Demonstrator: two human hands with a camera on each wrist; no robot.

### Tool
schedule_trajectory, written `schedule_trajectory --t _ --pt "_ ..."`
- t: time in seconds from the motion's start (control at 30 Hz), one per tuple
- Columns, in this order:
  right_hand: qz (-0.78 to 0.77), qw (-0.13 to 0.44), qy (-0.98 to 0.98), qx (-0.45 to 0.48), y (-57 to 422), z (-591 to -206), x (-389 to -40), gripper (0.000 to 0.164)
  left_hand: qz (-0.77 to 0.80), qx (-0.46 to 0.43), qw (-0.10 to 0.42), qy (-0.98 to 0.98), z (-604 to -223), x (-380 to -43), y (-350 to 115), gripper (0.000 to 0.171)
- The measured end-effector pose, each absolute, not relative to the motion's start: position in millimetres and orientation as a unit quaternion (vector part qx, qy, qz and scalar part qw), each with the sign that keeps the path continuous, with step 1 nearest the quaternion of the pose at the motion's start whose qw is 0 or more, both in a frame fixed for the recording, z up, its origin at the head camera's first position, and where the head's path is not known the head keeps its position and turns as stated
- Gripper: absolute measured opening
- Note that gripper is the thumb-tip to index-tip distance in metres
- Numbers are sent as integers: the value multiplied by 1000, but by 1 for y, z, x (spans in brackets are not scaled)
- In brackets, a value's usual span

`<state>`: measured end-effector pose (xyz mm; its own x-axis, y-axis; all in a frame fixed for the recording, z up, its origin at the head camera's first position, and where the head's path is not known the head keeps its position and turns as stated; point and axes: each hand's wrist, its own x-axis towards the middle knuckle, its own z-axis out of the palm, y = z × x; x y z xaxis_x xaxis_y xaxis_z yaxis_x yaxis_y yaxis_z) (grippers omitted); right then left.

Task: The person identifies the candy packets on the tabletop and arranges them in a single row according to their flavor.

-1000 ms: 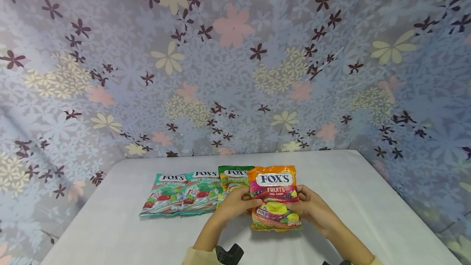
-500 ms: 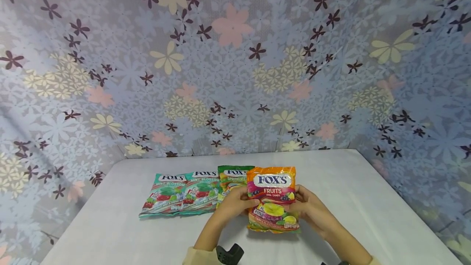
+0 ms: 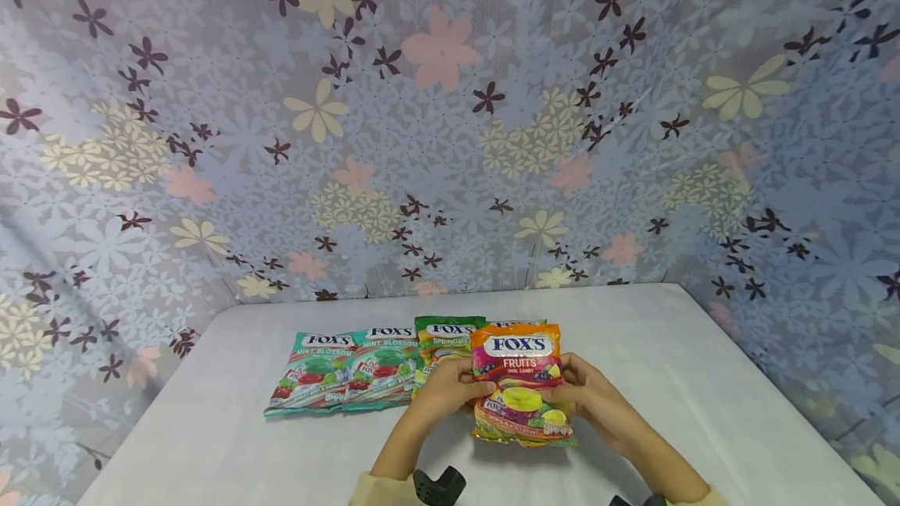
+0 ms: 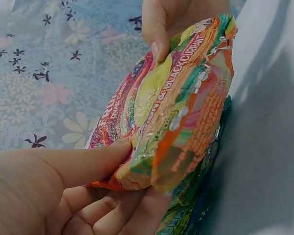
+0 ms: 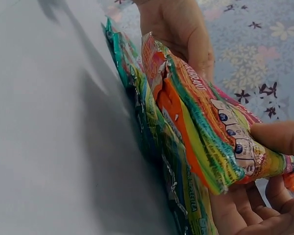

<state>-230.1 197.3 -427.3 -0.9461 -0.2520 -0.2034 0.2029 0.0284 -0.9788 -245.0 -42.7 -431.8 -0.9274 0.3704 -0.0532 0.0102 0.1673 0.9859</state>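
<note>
Both hands hold an orange-topped bag of Fox's Fruits oval candy (image 3: pixel 522 383) by its two sides, front toward the head camera. My left hand (image 3: pixel 444 394) grips its left edge, thumb on the front and fingers behind. On the opposite edge, my right hand (image 3: pixel 594 397) holds it likewise. In the left wrist view the left thumb presses the wrapper of the candy bag (image 4: pixel 157 107). The right wrist view shows the bag's bottom seam (image 5: pixel 181 132). Just behind stands a green Spring Tea candy bag (image 3: pixel 451 334), partly covered, and another bag's top edge (image 3: pixel 537 323) peeks out.
Two teal Mint Blossom candy bags (image 3: pixel 314 372) (image 3: pixel 385 368) lie side by side at the left, slightly overlapping. All are on a white-covered table (image 3: pixel 211 443). A flowered cloth (image 3: pixel 450 139) rises behind and at both sides.
The orange-topped bag has come slightly down and left in the head view. A bag's top edge behind it has come into sight. Both hands keep their grip.
</note>
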Motion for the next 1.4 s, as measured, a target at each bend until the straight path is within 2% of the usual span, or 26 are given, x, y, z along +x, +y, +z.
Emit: schedule_trajectory --t 0.6,0.87,1.0,1.17,1.4 --pt "-692 174 700 -29 217 -437 -242 47 617 147 144 760 -431 -242 -34 32" --pt "-688 181 702 -34 237 -438 -242 49 639 143 169 736 -437 -241 -21 26" --pt "-689 171 704 -15 251 -437 -243 50 662 129 147 723 -441 -243 -6 26" --pt "-670 139 728 42 267 -440 -246 60 673 123 118 720 -447 -246 17 31" --pt "-663 114 736 79 283 -449 -256 69 658 100 59 744 -446 -259 43 26"
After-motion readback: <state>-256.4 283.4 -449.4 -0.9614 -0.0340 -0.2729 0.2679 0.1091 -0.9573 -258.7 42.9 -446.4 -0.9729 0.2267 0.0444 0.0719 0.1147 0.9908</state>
